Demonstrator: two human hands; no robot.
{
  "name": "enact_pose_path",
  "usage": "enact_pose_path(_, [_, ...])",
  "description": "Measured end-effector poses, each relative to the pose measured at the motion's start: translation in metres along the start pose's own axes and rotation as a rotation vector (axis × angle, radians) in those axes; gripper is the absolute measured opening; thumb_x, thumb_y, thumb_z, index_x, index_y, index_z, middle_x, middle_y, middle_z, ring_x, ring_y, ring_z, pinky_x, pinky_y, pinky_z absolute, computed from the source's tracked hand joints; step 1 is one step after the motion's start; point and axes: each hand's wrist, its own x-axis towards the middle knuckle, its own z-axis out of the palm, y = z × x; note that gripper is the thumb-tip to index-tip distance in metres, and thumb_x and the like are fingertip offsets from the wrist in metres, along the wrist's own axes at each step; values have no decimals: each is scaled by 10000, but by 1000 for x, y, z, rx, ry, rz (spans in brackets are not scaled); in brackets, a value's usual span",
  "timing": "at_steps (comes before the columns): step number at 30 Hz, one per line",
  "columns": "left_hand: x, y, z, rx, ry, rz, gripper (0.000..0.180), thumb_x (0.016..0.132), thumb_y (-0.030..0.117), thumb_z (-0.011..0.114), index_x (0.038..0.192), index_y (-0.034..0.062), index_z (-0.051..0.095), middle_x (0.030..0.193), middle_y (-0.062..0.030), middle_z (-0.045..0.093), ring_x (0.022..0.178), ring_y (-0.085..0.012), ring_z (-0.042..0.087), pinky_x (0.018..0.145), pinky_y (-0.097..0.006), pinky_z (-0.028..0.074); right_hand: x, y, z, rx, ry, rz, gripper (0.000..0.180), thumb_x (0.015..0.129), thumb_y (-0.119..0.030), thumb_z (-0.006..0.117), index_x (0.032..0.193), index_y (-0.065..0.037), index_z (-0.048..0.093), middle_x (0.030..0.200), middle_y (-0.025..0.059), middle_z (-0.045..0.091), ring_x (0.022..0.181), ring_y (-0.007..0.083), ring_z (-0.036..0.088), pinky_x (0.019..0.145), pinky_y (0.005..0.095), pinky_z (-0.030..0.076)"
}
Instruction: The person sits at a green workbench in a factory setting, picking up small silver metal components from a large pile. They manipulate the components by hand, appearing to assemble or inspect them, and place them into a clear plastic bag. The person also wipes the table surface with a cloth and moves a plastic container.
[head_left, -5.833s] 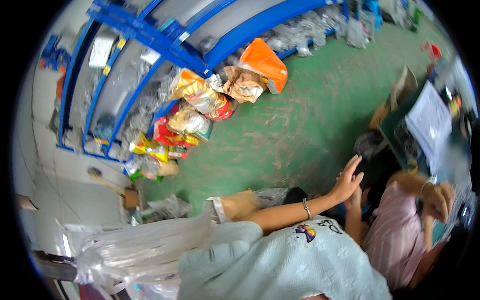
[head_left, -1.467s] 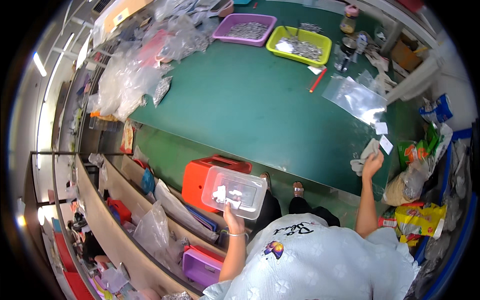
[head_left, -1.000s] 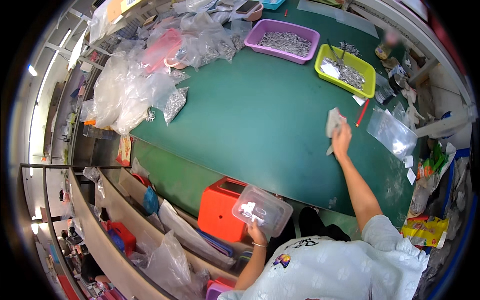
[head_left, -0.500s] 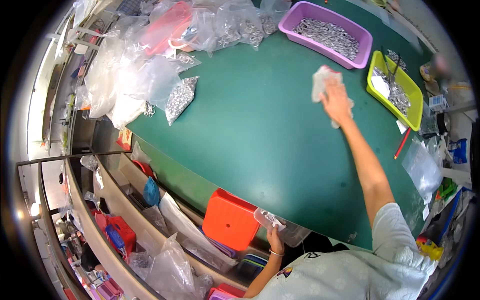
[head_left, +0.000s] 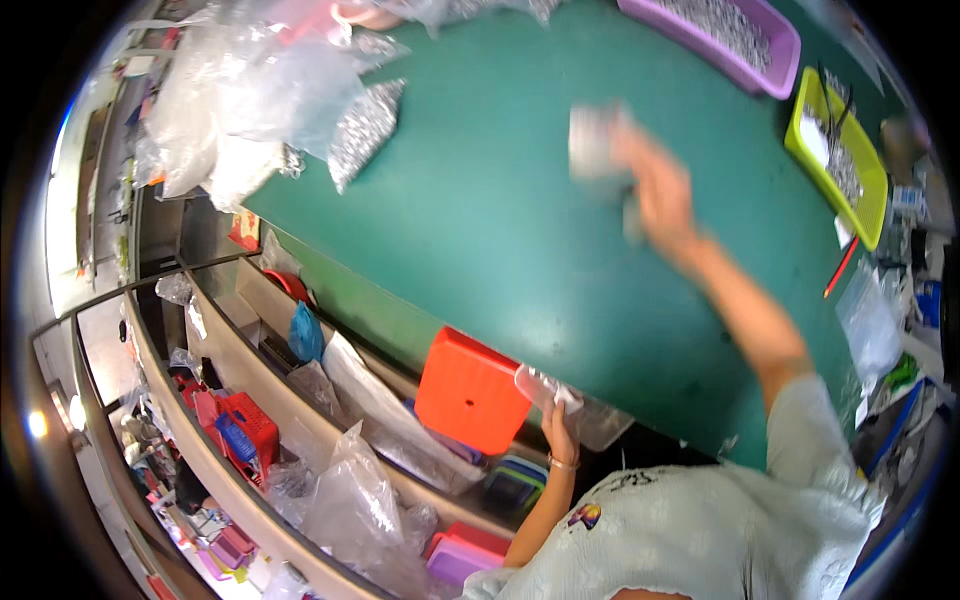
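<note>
Pale cloth (head_left: 592, 143) on the green table (head_left: 480, 250), towards the far side, well in from the front edge. The person's right hand (head_left: 658, 185) was at it, arm stretched far over the tabletop. Hand and cloth both blurred — could not tell whether the fingers pinched the cloth or only pressed it flat.

Left hand (head_left: 560, 432) low, by the table's front edge, fingers and thumb closed on the side of a clear container (head_left: 603, 422). Something white showed at the fingertips. Just left of the container, an orange-red box (head_left: 472, 390) with a small dark hole in its face.

Right of the cloth, well apart: a purple tray (head_left: 783, 65) of small silvery pieces, then a yellow-green tray (head_left: 868, 205) holding more of them, a white slip and a dark tool. Near that tray, a red stick (head_left: 840, 268).

Left part of the table: a heap of clear bags (head_left: 220, 110) — beside it a packed bag (head_left: 366, 132) of silvery bits. Below, wooden shelving (head_left: 235, 365) with a blue bag (head_left: 307, 333) in one compartment.
</note>
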Motion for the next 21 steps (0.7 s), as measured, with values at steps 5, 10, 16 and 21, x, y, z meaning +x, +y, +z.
enact_pose_path(5, [2, -12, -11, -137, -25, -9, 312, 903, 143, 462, 1175, -10, 472, 1013, -78, 567, 896, -173, 549, 800, -301, 433, 122, 132, 12, -567, -118, 26, 411, 886, -252, 412, 1234, -39, 463, 1298, 153, 431, 1246, 302, 350, 1056, 422, 226])
enact_pose_path(10, [-10, 7, -9, -237, -18, -48, 316, 915, 167, 454, 1178, -7, 470, 1012, -83, 572, 908, -185, 549, 813, -318, 428, 24, 78, 50, -515, -278, -150, 439, 854, -111, 472, 1290, -119, 414, 1301, 100, 446, 1239, 281, 369, 1043, 459, 257])
enact_pose_path(16, [-21, 5, -18, -265, -39, -67, 332, 916, 178, 460, 1197, 1, 458, 1048, -61, 561, 945, -183, 535, 826, -325, 426, -206, -129, 7, -14, -595, 129, 354, 749, 11, 485, 1080, -60, 591, 1181, 108, 555, 1142, 292, 483, 985, 447, 352])
enact_pose_path(21, [-20, -9, -35, -128, -88, -59, 327, 929, 251, 438, 1153, 16, 482, 1023, -80, 560, 957, -189, 526, 813, -341, 436, -227, -136, -78, -43, -83, 405, 280, 767, 62, 433, 992, 23, 595, 1012, 182, 612, 950, 303, 591, 829, 403, 462])
